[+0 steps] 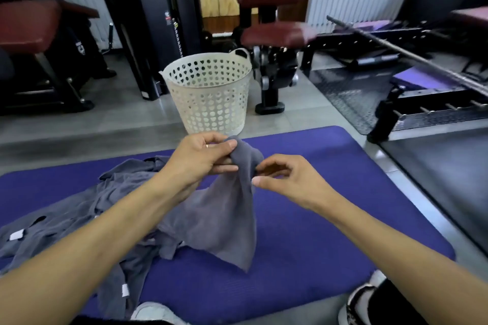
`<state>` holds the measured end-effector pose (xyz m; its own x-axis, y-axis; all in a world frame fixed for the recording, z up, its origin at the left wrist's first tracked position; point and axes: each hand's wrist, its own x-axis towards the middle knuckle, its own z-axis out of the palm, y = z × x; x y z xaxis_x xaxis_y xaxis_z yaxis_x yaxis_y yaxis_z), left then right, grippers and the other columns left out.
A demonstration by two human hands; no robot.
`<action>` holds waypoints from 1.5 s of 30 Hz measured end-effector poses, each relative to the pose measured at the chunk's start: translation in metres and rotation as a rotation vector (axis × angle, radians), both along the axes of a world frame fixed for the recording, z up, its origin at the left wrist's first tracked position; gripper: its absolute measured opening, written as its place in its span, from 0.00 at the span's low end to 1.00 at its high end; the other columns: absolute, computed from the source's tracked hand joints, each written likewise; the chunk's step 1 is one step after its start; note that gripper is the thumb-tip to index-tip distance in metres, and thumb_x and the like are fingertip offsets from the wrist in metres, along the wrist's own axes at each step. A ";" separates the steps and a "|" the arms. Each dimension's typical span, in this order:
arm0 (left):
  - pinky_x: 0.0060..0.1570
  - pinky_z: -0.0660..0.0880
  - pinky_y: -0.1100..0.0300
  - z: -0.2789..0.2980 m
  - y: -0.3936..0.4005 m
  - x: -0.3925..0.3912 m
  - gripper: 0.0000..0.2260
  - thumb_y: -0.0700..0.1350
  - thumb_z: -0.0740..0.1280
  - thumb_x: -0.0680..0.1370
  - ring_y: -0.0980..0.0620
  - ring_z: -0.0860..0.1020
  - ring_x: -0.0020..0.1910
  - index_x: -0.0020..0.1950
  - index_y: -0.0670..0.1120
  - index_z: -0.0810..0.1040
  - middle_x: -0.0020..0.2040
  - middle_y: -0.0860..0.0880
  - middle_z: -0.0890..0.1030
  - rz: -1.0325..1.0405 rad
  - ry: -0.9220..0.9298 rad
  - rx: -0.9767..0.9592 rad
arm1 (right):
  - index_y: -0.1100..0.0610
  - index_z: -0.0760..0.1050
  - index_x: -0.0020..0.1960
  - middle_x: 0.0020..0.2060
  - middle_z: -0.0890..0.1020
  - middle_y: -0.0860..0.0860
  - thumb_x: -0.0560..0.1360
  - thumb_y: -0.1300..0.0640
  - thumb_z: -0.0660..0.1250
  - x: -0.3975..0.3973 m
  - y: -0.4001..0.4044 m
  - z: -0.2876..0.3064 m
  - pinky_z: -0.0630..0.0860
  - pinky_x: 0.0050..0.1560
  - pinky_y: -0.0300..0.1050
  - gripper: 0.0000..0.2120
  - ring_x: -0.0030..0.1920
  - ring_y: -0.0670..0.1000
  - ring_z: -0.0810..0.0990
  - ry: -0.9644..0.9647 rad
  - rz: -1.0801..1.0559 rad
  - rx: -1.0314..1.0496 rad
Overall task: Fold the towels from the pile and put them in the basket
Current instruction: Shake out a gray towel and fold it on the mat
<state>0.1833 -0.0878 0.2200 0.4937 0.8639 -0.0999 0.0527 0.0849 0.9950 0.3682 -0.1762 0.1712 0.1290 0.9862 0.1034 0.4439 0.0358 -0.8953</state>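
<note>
On the purple mat (303, 232), both hands seemingly pinch a grey towel (224, 208).

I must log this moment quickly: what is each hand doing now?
Left hand: pinches the top of the grey towel, holding it up.
Right hand: fingers curled, pinching the towel's edge.

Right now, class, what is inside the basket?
Through the basket holes and over its rim only pale inner wall shows; no towel is visible. Its bottom is hidden by the front wall, so something low could lie there unseen.
</note>
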 end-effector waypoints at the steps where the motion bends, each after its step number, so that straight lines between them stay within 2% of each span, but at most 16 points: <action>1: 0.38 0.82 0.63 0.006 -0.005 0.011 0.05 0.38 0.67 0.79 0.55 0.80 0.33 0.44 0.40 0.79 0.35 0.45 0.80 -0.008 -0.047 -0.038 | 0.52 0.83 0.50 0.44 0.85 0.45 0.69 0.51 0.79 0.006 -0.007 0.007 0.78 0.52 0.36 0.12 0.47 0.43 0.83 -0.027 -0.032 0.012; 3: 0.37 0.81 0.63 0.017 -0.014 0.026 0.05 0.37 0.66 0.79 0.54 0.78 0.34 0.44 0.40 0.77 0.36 0.44 0.78 -0.032 -0.130 -0.118 | 0.52 0.83 0.51 0.44 0.85 0.44 0.68 0.51 0.79 0.016 -0.018 0.017 0.77 0.50 0.35 0.13 0.47 0.42 0.83 -0.051 -0.099 0.043; 8: 0.40 0.82 0.62 0.024 -0.020 0.056 0.05 0.36 0.65 0.79 0.56 0.82 0.33 0.43 0.39 0.76 0.34 0.46 0.79 -0.002 -0.331 -0.272 | 0.53 0.83 0.45 0.40 0.85 0.45 0.71 0.56 0.76 0.039 -0.041 0.026 0.78 0.47 0.36 0.04 0.43 0.43 0.84 -0.048 -0.155 0.085; 11: 0.40 0.82 0.62 0.014 -0.023 0.080 0.03 0.35 0.64 0.80 0.54 0.84 0.36 0.46 0.39 0.76 0.34 0.46 0.82 0.001 -0.425 -0.378 | 0.51 0.83 0.46 0.41 0.85 0.44 0.69 0.52 0.79 0.052 -0.049 0.017 0.78 0.47 0.36 0.08 0.42 0.43 0.83 -0.045 -0.228 0.078; 13: 0.40 0.81 0.63 0.006 -0.025 0.094 0.03 0.35 0.64 0.80 0.53 0.84 0.39 0.47 0.38 0.76 0.36 0.46 0.83 -0.016 -0.433 -0.418 | 0.51 0.83 0.47 0.42 0.85 0.43 0.68 0.51 0.79 0.060 -0.050 0.007 0.78 0.47 0.35 0.10 0.43 0.43 0.82 -0.040 -0.287 0.069; 17: 0.41 0.82 0.61 -0.004 -0.021 0.099 0.05 0.35 0.63 0.80 0.53 0.84 0.38 0.45 0.38 0.76 0.35 0.46 0.83 -0.020 -0.382 -0.434 | 0.53 0.84 0.45 0.40 0.85 0.44 0.72 0.58 0.76 0.070 -0.037 -0.005 0.78 0.48 0.37 0.03 0.43 0.42 0.83 0.011 -0.384 0.071; 21: 0.39 0.82 0.60 -0.021 -0.014 0.085 0.06 0.34 0.65 0.79 0.51 0.84 0.35 0.42 0.41 0.73 0.34 0.44 0.81 0.060 -0.209 -0.314 | 0.53 0.81 0.43 0.39 0.84 0.48 0.74 0.60 0.72 0.077 -0.026 -0.006 0.79 0.48 0.43 0.03 0.42 0.48 0.83 0.006 -0.382 0.067; 24: 0.38 0.82 0.61 -0.030 -0.012 0.077 0.07 0.34 0.67 0.78 0.49 0.85 0.36 0.48 0.45 0.73 0.35 0.43 0.83 0.100 -0.017 -0.077 | 0.53 0.80 0.44 0.39 0.84 0.49 0.76 0.61 0.70 0.076 -0.026 -0.001 0.77 0.45 0.39 0.05 0.42 0.48 0.82 0.032 -0.327 0.085; 28: 0.48 0.82 0.59 -0.030 -0.017 0.075 0.11 0.35 0.70 0.77 0.54 0.84 0.43 0.56 0.47 0.83 0.43 0.51 0.86 -0.108 0.153 0.326 | 0.52 0.83 0.44 0.41 0.86 0.45 0.76 0.63 0.69 0.077 -0.030 0.013 0.76 0.51 0.33 0.08 0.46 0.42 0.83 0.054 -0.218 0.099; 31: 0.56 0.79 0.57 -0.030 -0.030 0.081 0.14 0.39 0.75 0.73 0.55 0.83 0.52 0.58 0.49 0.84 0.51 0.54 0.86 -0.319 0.207 0.417 | 0.52 0.84 0.45 0.42 0.86 0.43 0.76 0.64 0.69 0.078 -0.034 0.021 0.76 0.54 0.34 0.09 0.48 0.41 0.83 0.032 -0.150 0.111; 33: 0.54 0.79 0.57 -0.031 -0.034 0.087 0.13 0.42 0.76 0.73 0.55 0.84 0.50 0.56 0.53 0.85 0.48 0.55 0.86 -0.325 0.234 0.510 | 0.52 0.84 0.45 0.42 0.86 0.43 0.76 0.65 0.69 0.078 -0.036 0.024 0.77 0.55 0.35 0.10 0.48 0.42 0.84 0.052 -0.134 0.112; 35: 0.45 0.77 0.56 -0.033 -0.033 0.092 0.07 0.45 0.75 0.74 0.55 0.82 0.42 0.49 0.57 0.86 0.41 0.55 0.85 -0.254 0.260 0.616 | 0.52 0.84 0.45 0.41 0.86 0.45 0.76 0.65 0.70 0.080 -0.038 0.023 0.78 0.53 0.36 0.09 0.47 0.43 0.84 0.103 -0.153 0.114; 38: 0.42 0.74 0.65 -0.031 -0.029 0.094 0.09 0.41 0.72 0.76 0.60 0.80 0.38 0.46 0.56 0.87 0.38 0.56 0.84 -0.157 0.176 0.569 | 0.53 0.82 0.46 0.39 0.84 0.46 0.74 0.63 0.73 0.086 -0.044 0.014 0.77 0.50 0.35 0.06 0.42 0.42 0.82 0.178 -0.174 0.052; 41: 0.39 0.73 0.70 -0.024 -0.028 0.092 0.12 0.36 0.70 0.77 0.63 0.79 0.36 0.42 0.53 0.85 0.36 0.57 0.85 -0.090 0.115 0.457 | 0.57 0.82 0.45 0.40 0.84 0.51 0.72 0.62 0.75 0.086 -0.048 -0.005 0.79 0.50 0.43 0.04 0.41 0.45 0.81 0.063 -0.113 -0.142; 43: 0.37 0.74 0.68 -0.025 -0.022 0.087 0.12 0.37 0.70 0.76 0.62 0.78 0.33 0.39 0.53 0.85 0.33 0.57 0.84 -0.055 0.138 0.405 | 0.56 0.82 0.42 0.39 0.85 0.53 0.73 0.60 0.74 0.086 -0.048 -0.014 0.78 0.48 0.50 0.02 0.39 0.46 0.80 -0.052 -0.129 -0.224; 45: 0.37 0.76 0.58 -0.032 -0.010 0.078 0.09 0.43 0.72 0.75 0.57 0.77 0.32 0.36 0.53 0.86 0.31 0.54 0.82 -0.039 0.303 0.411 | 0.55 0.83 0.41 0.38 0.85 0.54 0.73 0.61 0.74 0.087 -0.044 -0.013 0.78 0.46 0.50 0.03 0.37 0.46 0.79 -0.044 -0.229 -0.206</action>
